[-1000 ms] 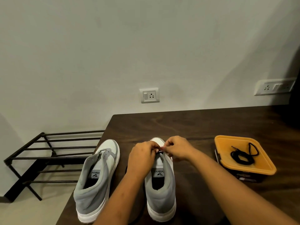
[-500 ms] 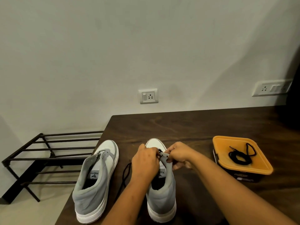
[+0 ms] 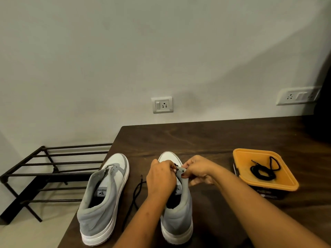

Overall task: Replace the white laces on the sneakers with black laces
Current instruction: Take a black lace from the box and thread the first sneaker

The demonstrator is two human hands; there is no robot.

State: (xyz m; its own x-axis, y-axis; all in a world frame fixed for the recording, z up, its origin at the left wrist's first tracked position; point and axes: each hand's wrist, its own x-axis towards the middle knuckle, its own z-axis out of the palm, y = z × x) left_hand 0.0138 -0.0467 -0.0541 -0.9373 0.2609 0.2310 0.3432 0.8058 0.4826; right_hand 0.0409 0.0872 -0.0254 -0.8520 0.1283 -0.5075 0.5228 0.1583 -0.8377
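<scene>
Closest to us is the gray-and-white high-top sneaker (image 3: 176, 217) we're working on, heel toward us on the dark wooden desk (image 3: 206, 136). Our left hand (image 3: 161, 178) has its fingers curled tight at the lowest eyelets. It looks like they're pinching the thin black lace (image 3: 136, 192), but the pinch itself is hidden behind the knuckles. Our right hand (image 3: 198, 170) pinches the gray eyelet flap (image 3: 180, 170) between thumb and fingers and holds it up.

The loose end of that lace trails over the desk just left of the shoe, so we'd say only the first eyelets near the toe are threaded, if that.

Beside it, the second gray-and-white sneaker (image 3: 102, 203) shows no lace at all. No white laces are in sight, so we'd guess the stripping is done for both shoes.

Further right, the square orange plastic lid (image 3: 290, 183) carries the coiled spare black lace (image 3: 261, 170), untouched.

Left to do: nearly all of shoe 1, then all of shoe 2.

Beyond the desk there's a black metal shoe rack (image 3: 44, 163) and a white wall socket (image 3: 162, 104).
</scene>
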